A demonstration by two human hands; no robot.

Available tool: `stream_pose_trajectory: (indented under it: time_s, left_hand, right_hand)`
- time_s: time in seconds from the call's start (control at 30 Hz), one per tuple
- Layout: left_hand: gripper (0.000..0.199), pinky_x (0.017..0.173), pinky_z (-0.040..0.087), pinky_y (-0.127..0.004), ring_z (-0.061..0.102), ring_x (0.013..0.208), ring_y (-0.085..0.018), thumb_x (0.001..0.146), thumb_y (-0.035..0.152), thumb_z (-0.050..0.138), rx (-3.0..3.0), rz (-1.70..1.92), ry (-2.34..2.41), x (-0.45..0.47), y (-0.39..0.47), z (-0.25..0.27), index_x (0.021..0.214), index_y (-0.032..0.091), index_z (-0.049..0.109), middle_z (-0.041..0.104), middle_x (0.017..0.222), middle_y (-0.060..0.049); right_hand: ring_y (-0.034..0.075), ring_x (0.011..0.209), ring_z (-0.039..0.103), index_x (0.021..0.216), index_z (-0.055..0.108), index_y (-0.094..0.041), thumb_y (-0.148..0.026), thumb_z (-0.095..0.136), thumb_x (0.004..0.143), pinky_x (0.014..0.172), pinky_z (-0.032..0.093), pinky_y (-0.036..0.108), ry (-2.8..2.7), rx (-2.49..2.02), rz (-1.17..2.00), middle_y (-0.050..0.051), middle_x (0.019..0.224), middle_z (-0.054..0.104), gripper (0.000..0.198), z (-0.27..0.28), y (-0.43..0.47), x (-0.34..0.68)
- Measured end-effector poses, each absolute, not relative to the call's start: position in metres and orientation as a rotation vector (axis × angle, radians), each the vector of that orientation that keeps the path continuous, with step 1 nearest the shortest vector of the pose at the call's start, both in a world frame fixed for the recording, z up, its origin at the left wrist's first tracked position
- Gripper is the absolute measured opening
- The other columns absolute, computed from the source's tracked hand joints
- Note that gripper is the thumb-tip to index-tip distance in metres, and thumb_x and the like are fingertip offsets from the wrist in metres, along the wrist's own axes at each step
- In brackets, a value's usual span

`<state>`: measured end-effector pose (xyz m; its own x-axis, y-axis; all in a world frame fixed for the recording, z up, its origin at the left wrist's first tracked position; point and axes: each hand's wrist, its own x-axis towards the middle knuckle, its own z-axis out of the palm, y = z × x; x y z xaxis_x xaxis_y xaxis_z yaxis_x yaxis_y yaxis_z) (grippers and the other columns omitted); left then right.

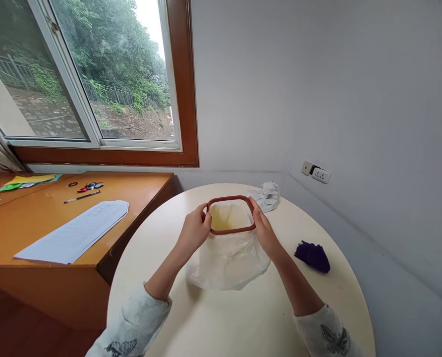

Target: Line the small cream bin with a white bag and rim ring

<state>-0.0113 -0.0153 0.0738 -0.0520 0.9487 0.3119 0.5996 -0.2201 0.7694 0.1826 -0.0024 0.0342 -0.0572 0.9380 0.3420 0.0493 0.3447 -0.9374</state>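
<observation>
A small bin with a rounded-square brown rim (231,231) is on the round table, its inside looking yellowish. A thin, whitish see-through plastic bag (228,265) lines it and drapes loosely over the outside, so the bin's outer wall is mostly hidden. My left hand (195,229) grips the rim's left side, thumb and fingers closed on it. On the opposite side, my right hand (264,229) is closed on the rim's right edge, thumb along the top. Behind my right hand lies a crumpled white plastic bag (269,196).
A dark purple cloth (312,256) lies at the right of the round table (150,267). On the wooden desk (139,191) to the left are paper sheets (76,230), a pen (82,197) and scissors (90,187). Wall sockets (320,174) are behind.
</observation>
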Motion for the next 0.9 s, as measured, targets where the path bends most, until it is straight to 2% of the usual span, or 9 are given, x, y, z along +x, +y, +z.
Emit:
stream_pose_trajectory:
  time_s: [0.23, 0.5, 0.73, 0.9]
  left_hand:
    - [0.038, 0.047, 0.030, -0.024, 0.043, 0.046, -0.013, 0.078, 0.028, 0.040, 1.840, 1.129, 1.673, -0.014, -0.013, 0.070, 0.111, 0.017, 0.058, 0.050, 0.051, 0.002]
    - [0.039, 0.047, 0.030, -0.024, 0.044, 0.045, -0.014, 0.078, 0.028, 0.039, 1.850, 1.095, 1.669, -0.017, -0.011, 0.066, 0.110, 0.017, 0.058, 0.050, 0.050, 0.003]
    - [0.039, 0.046, 0.030, -0.023, 0.042, 0.046, -0.013, 0.081, 0.028, 0.036, 1.873, 1.023, 1.710, -0.019, -0.012, 0.065, 0.112, 0.016, 0.056, 0.046, 0.050, 0.004]
    - [0.039, 0.047, 0.032, -0.023, 0.045, 0.049, -0.013, 0.083, 0.029, 0.033, 1.894, 0.980, 1.731, -0.020, -0.011, 0.064, 0.113, 0.016, 0.054, 0.050, 0.053, 0.003]
  right_hand:
    - [0.017, 0.134, 0.019, 0.136, 0.029, -0.030, -0.060, 0.031, 0.084, 0.111, 0.013, 0.039, -1.424, -1.042, 0.938, -0.004, 0.144, 0.026, 0.060, 0.015, 0.003, 0.177]
    - [0.017, 0.135, 0.013, 0.137, 0.027, -0.031, -0.059, 0.029, 0.085, 0.111, 0.010, 0.041, -1.436, -1.097, 0.947, -0.004, 0.145, 0.025, 0.059, 0.008, 0.004, 0.176]
    - [0.018, 0.135, 0.013, 0.137, 0.027, -0.031, -0.059, 0.029, 0.084, 0.111, 0.012, 0.042, -1.425, -1.111, 0.964, -0.004, 0.145, 0.025, 0.060, 0.003, 0.005, 0.175]
    - [0.019, 0.135, 0.015, 0.137, 0.028, -0.031, -0.059, 0.030, 0.084, 0.110, 0.014, 0.042, -1.417, -1.130, 0.957, -0.004, 0.144, 0.026, 0.059, 0.004, 0.005, 0.174]
